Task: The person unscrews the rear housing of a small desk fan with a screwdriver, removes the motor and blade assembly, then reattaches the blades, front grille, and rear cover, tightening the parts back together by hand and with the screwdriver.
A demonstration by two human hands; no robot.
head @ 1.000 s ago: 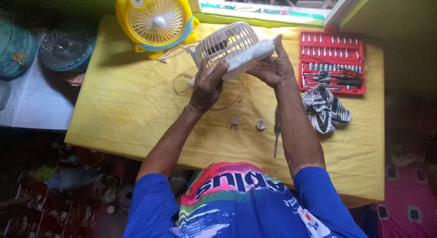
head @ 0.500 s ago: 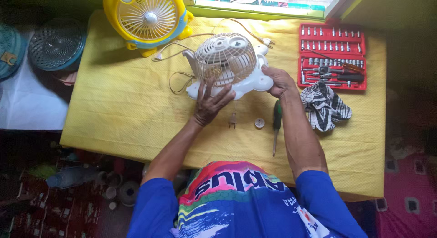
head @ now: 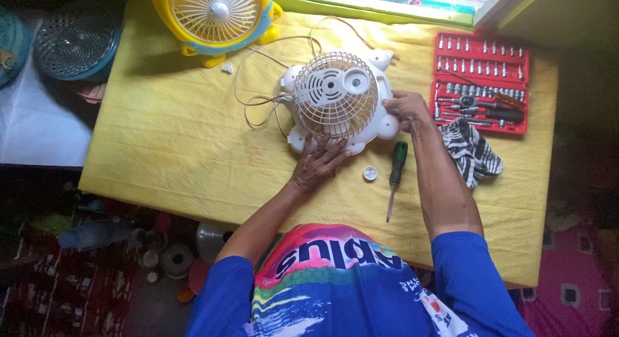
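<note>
Nearest to the person, a screwdriver with a green handle lay on the yellow table, its tip pointing toward the body, and a small white round cap lay just beside it. Both were near the hands but not touched.

The left hand rested flat with spread fingers against the near edge of the white fan. The right hand held the fan's right side, the fingers curled on the plastic rim. So the hands were apart, one on each side, both in contact with the fan, not fully closed around it.

The fan lay in the middle of the table with its wire cage facing up. I judged it to be light, because it is mostly thin plastic and a cage of thin bars. The body looked stiff, but the cage bars would probably bend or snap under a hard squeeze, so the solid rim and the rounded corners seemed the safer places to grip. The smooth plastic could slide on the tablecloth. Its white cord lay in loose loops at the left and could catch when the fan turns.

Farther right were a striped cloth and an open red tool case with sockets. At the far edge stood a yellow fan.
</note>
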